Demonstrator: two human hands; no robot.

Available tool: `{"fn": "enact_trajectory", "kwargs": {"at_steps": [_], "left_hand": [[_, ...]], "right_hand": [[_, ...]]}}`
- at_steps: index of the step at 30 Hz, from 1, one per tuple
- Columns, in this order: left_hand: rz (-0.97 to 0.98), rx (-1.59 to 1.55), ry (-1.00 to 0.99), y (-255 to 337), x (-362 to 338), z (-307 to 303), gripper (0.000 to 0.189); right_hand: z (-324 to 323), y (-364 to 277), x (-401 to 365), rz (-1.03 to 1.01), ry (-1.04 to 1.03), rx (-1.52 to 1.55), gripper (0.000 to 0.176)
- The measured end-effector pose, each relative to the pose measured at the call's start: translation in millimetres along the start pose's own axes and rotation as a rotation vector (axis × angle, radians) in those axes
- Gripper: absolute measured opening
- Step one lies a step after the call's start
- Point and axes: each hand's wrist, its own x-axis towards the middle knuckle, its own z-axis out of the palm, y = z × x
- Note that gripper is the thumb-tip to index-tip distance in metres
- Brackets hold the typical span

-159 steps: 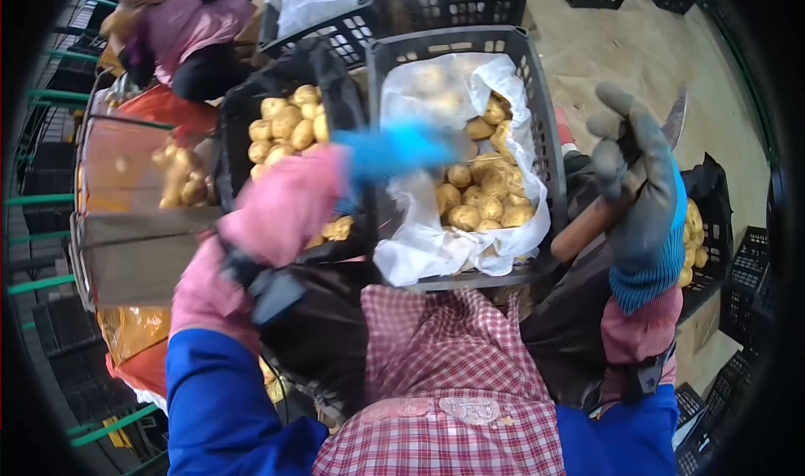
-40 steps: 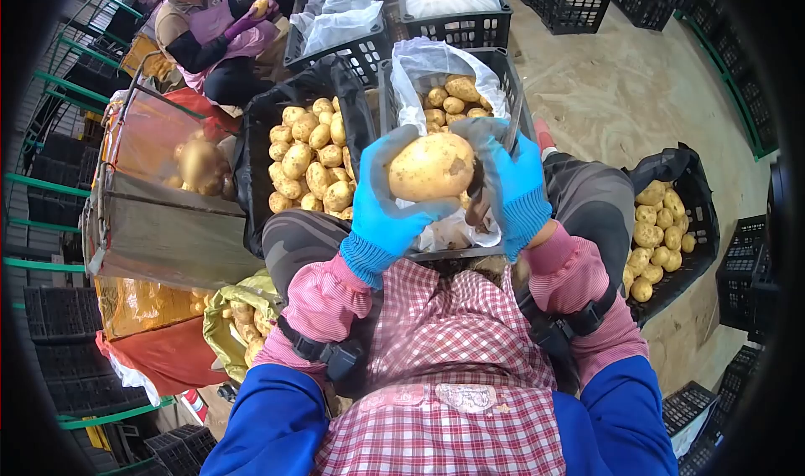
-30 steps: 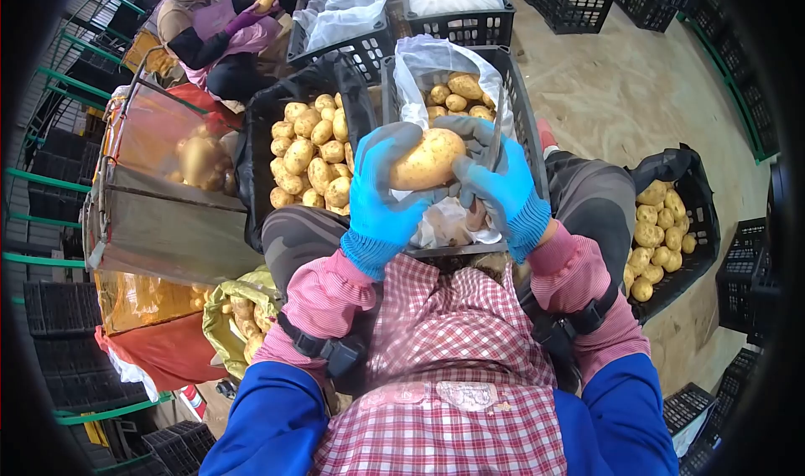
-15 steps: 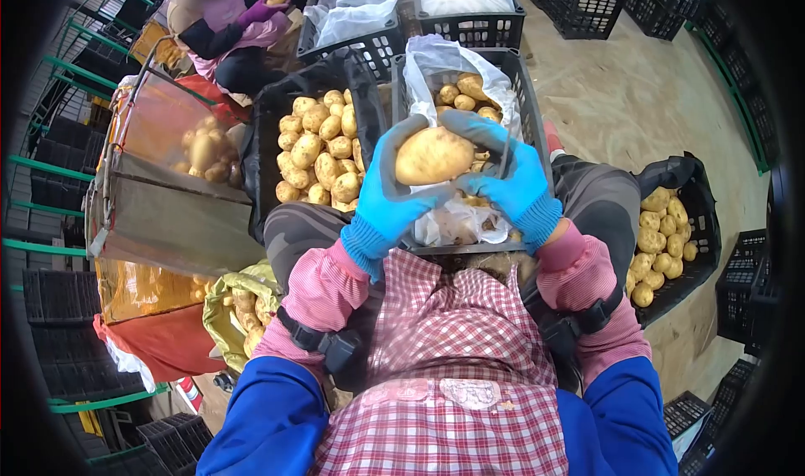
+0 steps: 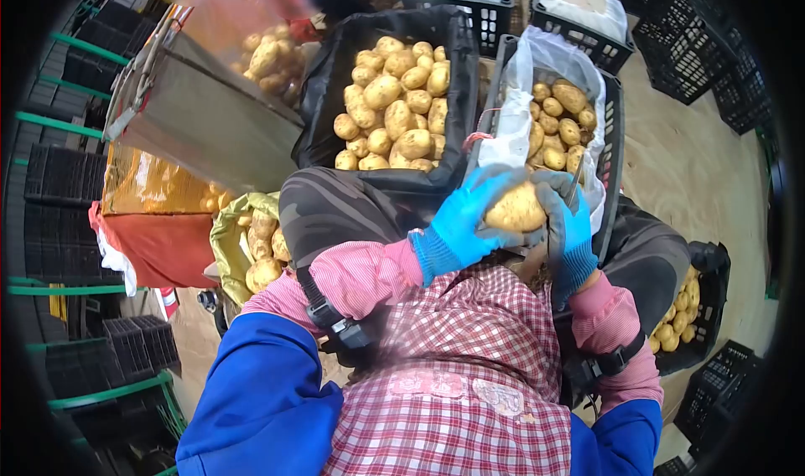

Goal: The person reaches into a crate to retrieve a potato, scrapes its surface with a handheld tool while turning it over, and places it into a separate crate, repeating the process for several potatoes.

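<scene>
A large yellow potato (image 5: 516,208) is held up in front of my apron between two blue gloves with grey palms. My left hand (image 5: 465,225) wraps around its left side. On the opposite side, my right hand (image 5: 568,229) presses its fingers against the potato. A thin, pointed dark blade (image 5: 576,181) sticks up from my right hand; its handle is hidden. Just beyond my hands stands a black crate (image 5: 615,132) lined with white plastic, with smaller potatoes (image 5: 553,124) inside. To its left, a black-lined crate (image 5: 314,90) is heaped with larger potatoes (image 5: 394,107).
An open yellow-green sack (image 5: 228,237) of potatoes sits by my left leg. Left of it are a sloped grey panel (image 5: 226,111) and a red cloth (image 5: 163,241). Another crate of potatoes (image 5: 679,313) stands at my right. A white-covered crate (image 5: 583,2) is farther back.
My view has swung left, so the crates appear farther right. Both hands have drawn the potato closer to my apron. The co-worker at upper left is mostly out of view.
</scene>
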Motion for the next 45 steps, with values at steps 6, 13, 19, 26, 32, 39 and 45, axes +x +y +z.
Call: {"fn": "enact_trajectory", "kwargs": {"at_steps": [6, 13, 19, 26, 32, 39, 45], "left_hand": [[-0.283, -0.231, 0.116, -26.6, -32.1, -26.7, 0.066], [-0.947, 0.038, -0.065, -130.4, 8.4, -186.0, 0.051], [-0.728, 1.228, -0.851, -229.2, 23.4, -238.8, 0.030], [0.281, 0.745, -0.452, -125.3, 234.2, 12.7, 0.034], [-0.064, 1.430, -0.908, -249.0, 259.8, 151.9, 0.048], [-0.478, -0.244, -0.408, -127.7, 237.7, 71.8, 0.076], [-0.134, -0.473, -0.225, 33.0, 144.7, 15.3, 0.087]], "right_hand": [[-5.0, 11.3, 13.9, -0.200, -0.192, -0.547, 0.019], [-18.5, -91.7, 17.1, -0.057, 0.185, -0.106, 0.020], [-82.2, -133.8, 3.0, -0.471, 0.507, 0.080, 0.030], [-116.2, -151.9, 0.9, -0.390, 0.366, 0.273, 0.049], [-112.0, -145.4, 11.1, -0.350, 0.508, -0.152, 0.049], [-105.7, -154.2, 2.7, -0.088, 0.377, 0.018, 0.038], [-61.5, -112.7, 6.7, 0.072, -0.018, -0.051, 0.062]]}}
